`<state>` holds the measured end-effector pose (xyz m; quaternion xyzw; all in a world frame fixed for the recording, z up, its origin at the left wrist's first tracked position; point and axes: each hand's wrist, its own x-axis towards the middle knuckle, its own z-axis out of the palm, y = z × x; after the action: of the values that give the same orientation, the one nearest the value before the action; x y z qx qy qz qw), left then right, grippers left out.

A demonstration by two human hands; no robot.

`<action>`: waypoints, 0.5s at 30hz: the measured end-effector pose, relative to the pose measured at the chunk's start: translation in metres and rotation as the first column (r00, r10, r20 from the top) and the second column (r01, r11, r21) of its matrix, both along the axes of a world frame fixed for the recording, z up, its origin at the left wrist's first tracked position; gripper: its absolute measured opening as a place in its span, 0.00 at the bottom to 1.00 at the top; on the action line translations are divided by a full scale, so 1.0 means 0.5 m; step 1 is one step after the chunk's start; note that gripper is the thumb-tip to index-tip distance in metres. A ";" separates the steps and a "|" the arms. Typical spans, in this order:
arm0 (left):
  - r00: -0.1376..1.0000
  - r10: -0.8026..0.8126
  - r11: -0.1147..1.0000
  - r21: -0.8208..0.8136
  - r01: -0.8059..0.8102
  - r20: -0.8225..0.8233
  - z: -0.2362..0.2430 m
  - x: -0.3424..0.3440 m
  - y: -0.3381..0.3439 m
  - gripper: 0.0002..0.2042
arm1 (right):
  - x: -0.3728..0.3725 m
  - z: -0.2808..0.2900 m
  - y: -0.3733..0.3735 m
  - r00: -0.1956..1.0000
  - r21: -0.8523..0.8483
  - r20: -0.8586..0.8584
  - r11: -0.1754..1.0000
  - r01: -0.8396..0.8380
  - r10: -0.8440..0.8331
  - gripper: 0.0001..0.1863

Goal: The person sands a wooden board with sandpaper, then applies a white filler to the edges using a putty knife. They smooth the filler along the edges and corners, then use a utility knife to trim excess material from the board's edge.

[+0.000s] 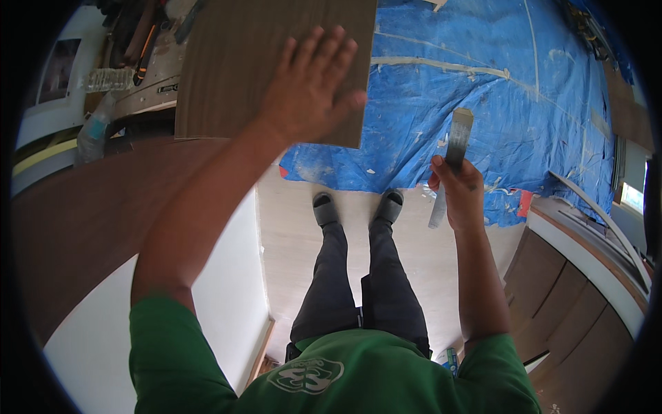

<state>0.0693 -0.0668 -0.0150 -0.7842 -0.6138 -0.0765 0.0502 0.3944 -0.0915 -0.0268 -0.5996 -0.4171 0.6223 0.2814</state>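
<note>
My left hand [310, 90] is spread over a brown wood-grain board [221, 76], fingers apart, near its right side. Whether the palm presses on the surface or hovers just above it, I cannot tell. Over to the right, my right hand [460, 188] is closed around a flat grey metal strip [460, 134] held roughly upright. Its upper end is cut at angles and looks tan at the tip. A thinner, shiny length of metal [437, 209] shows below the fist; the grip hides how the two parts join.
Wrinkled blue sheeting [427, 90] covers the floor ahead, with a pale strip across it. At far left, a clear plastic bottle [110, 79] and tools lie on a cluttered bench. A white wall top stands left, and a counter with a curved edge [593, 255] right.
</note>
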 end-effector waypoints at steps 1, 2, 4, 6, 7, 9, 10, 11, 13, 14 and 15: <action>0.998 -0.061 0.996 -0.066 0.062 0.018 0.011 0.048 -0.038 0.39 | 0.013 -0.004 -0.004 1.000 -0.032 0.019 0.999 -0.015 0.016 0.10; 0.987 -0.151 0.970 -0.186 0.157 0.049 0.026 0.088 -0.075 0.39 | 0.023 -0.007 -0.007 0.999 -0.064 0.036 0.998 -0.030 0.033 0.09; 0.930 -0.356 0.864 -0.347 0.366 0.094 0.042 0.145 -0.149 0.38 | 0.035 -0.021 -0.022 0.998 -0.056 -0.066 0.998 0.017 -0.021 0.10; 0.873 -0.392 0.796 -0.369 0.480 0.291 0.053 0.167 -0.199 0.36 | 0.052 -0.034 -0.037 0.998 -0.083 -0.059 0.996 0.025 -0.030 0.11; 0.853 -0.408 0.798 -0.325 0.507 0.326 0.057 0.166 -0.210 0.37 | 0.062 -0.039 -0.041 1.000 -0.111 -0.007 0.994 0.011 -0.012 0.11; 0.852 -0.354 0.875 -0.187 0.448 0.386 0.056 0.142 -0.204 0.40 | 0.078 -0.045 -0.050 0.997 -0.178 0.065 0.984 -0.022 0.034 0.12; 0.911 -0.260 0.942 -0.123 0.313 0.321 0.069 0.121 -0.178 0.41 | 0.085 -0.042 -0.054 0.995 -0.216 0.083 0.976 -0.039 0.058 0.13; 0.952 -0.146 0.982 -0.074 0.172 0.269 0.063 0.095 -0.156 0.43 | 0.090 -0.041 -0.059 0.991 -0.253 0.100 0.966 -0.059 0.087 0.14; 0.961 -0.084 0.991 -0.075 0.107 0.264 0.055 0.062 -0.126 0.41 | 0.102 -0.056 -0.083 0.995 -0.277 0.080 0.960 -0.041 0.066 0.15; 0.968 -0.087 0.990 -0.089 0.111 0.234 0.053 0.057 -0.123 0.40 | 0.109 -0.060 -0.097 0.996 -0.292 0.071 0.956 -0.035 0.058 0.16; 0.971 -0.090 0.989 -0.094 0.113 0.223 0.052 0.060 -0.126 0.38 | 0.117 -0.061 -0.111 0.996 -0.303 0.063 0.952 -0.042 0.064 0.16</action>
<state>0.0996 -0.1298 0.0109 -0.8030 -0.5778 -0.1321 -0.0631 0.4527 -0.1470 -0.0575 -0.6462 -0.3432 0.6638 0.1548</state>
